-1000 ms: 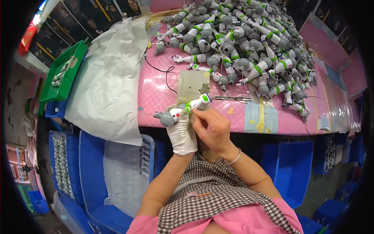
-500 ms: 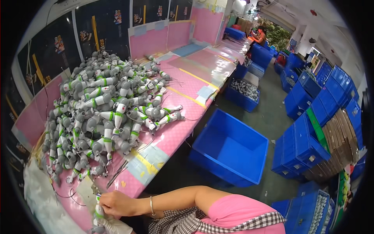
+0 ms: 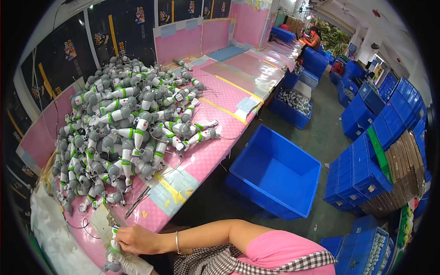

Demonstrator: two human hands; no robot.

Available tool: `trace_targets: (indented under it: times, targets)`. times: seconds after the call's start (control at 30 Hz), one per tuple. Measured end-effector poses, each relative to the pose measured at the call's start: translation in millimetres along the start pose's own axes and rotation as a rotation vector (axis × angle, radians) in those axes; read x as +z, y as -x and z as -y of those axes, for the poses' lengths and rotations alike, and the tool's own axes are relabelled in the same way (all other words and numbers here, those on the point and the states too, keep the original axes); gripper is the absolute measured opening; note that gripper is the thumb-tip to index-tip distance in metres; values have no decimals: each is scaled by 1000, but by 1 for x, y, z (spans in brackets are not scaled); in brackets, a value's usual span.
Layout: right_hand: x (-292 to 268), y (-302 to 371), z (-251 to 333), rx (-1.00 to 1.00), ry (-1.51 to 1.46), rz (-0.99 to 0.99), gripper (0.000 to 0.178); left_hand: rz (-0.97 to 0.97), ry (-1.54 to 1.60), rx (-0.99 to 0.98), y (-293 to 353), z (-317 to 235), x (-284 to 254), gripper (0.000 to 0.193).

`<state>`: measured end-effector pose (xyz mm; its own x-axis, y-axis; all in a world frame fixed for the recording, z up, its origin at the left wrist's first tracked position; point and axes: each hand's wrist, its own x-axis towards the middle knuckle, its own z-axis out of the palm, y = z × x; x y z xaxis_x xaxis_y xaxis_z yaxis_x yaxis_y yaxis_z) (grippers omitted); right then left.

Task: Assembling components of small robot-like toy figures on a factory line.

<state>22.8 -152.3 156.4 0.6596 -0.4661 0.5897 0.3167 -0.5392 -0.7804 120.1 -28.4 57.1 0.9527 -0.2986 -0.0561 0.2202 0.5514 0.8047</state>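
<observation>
A white toy arm (image 3: 113, 248) with a green band and grey joints is held low over the near end of the pink table. My right hand (image 3: 137, 239), bare with a bangle at the wrist, is closed on its upper part. Beneath it, my left hand (image 3: 136, 266), in a white glove, grips the lower part, its fingers partly hidden. Just beyond the hands lies a dull greyish plate (image 3: 101, 222). A large heap of similar toy arms (image 3: 123, 123), several with thin wires, covers the far left of the table.
Thin dark rods (image 3: 137, 201) lie beside the heap. White sheeting (image 3: 55, 229) hangs at the table's left edge. An open blue bin (image 3: 275, 172) stands on the floor to the right. Stacked blue crates (image 3: 357, 169) and flattened cardboard (image 3: 396, 167) line the far right. Another person (image 3: 314, 39) sits far back.
The view has shifted slightly. Both hands stay on the toy arm, whose lower end has tilted a little to the left.
</observation>
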Motion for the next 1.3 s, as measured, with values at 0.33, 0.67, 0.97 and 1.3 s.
trace_targets:
  times: [0.33, 0.67, 0.97, 1.3]
  targets:
    - [-135, -1, -33, 237, 233, -7, 16, 144, 336, 35, 35, -92, 71, 36]
    - [-101, -37, -81, -150, 722, 228, 10, 279, 348, -440, 76, -94, 80, 41]
    - [-99, -29, -19, 640, -18, 485, 19, 388, 122, -512, 97, -72, 74, 50]
    - [-77, -23, -16, 920, -862, 231, 25, 356, 210, -805, 116, -56, 69, 49]
